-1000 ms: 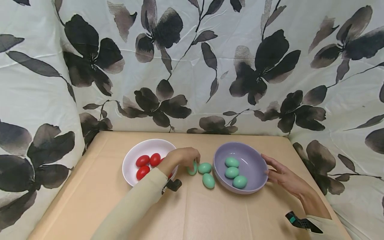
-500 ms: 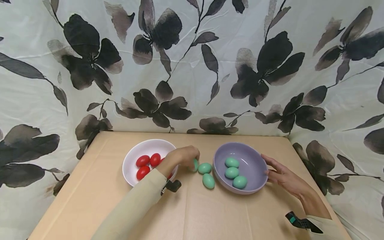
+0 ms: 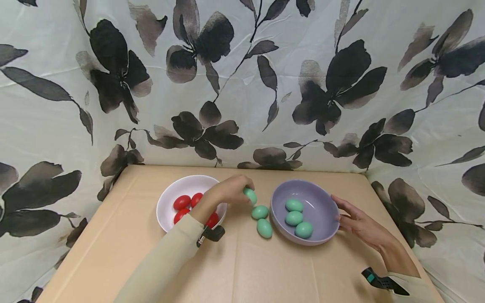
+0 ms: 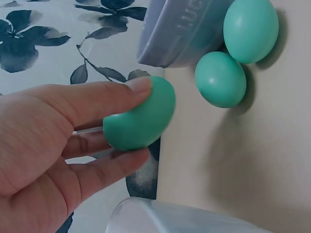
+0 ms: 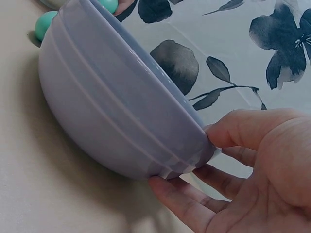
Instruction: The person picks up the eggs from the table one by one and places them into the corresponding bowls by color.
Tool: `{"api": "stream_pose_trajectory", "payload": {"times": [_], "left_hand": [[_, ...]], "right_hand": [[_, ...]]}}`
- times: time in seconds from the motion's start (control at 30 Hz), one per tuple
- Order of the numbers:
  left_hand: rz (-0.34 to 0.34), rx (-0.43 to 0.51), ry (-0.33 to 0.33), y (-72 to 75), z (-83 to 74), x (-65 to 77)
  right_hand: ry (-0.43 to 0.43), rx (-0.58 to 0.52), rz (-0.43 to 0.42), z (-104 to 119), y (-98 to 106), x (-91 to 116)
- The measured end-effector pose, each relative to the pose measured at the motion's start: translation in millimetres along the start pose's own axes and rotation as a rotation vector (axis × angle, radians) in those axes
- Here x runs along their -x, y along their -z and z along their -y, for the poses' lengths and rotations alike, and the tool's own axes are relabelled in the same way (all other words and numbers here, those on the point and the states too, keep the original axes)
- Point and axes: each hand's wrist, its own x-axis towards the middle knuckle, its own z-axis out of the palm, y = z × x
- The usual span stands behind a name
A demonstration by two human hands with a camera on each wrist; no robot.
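My left hand (image 3: 232, 189) pinches a green egg (image 3: 250, 195) between thumb and fingers. This egg (image 4: 141, 116) is lifted above the table, just right of the white bowl's rim. Two more green eggs, one farther (image 3: 259, 212) and one nearer (image 3: 264, 228), lie on the table against the left side of the purple bowl (image 3: 280, 198). Inside the purple bowl are three green eggs (image 3: 294, 218). At its right side my right hand (image 3: 365, 225) holds the bowl, with the thumb at the rim and the fingertips (image 5: 163, 184) low on the outer wall.
The white bowl (image 3: 163, 202) with several red eggs (image 3: 182, 202) stands at the left, partly hidden by my left arm. A tan table (image 3: 265, 269) lies under everything. Floral cloth (image 3: 265, 105) hangs behind and at both sides.
My left hand has raised the green egg from the table and moved it slightly right. My right hand and the purple bowl stay nearly still.
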Motion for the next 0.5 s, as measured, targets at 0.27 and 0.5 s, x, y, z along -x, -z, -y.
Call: {"api": "stream_pose_trajectory", "payload": {"times": [0.27, 0.5], "left_hand": [[-0.07, 0.038, -0.041, -3.5, -5.3, 7.3], [-0.1, 0.047, -0.06, -6.7, -13.2, 11.7]], "right_hand": [[0.006, -0.008, -0.003, -1.6, -5.3, 5.1], [0.005, -0.017, -0.012, -0.9, -12.5, 9.9]]}}
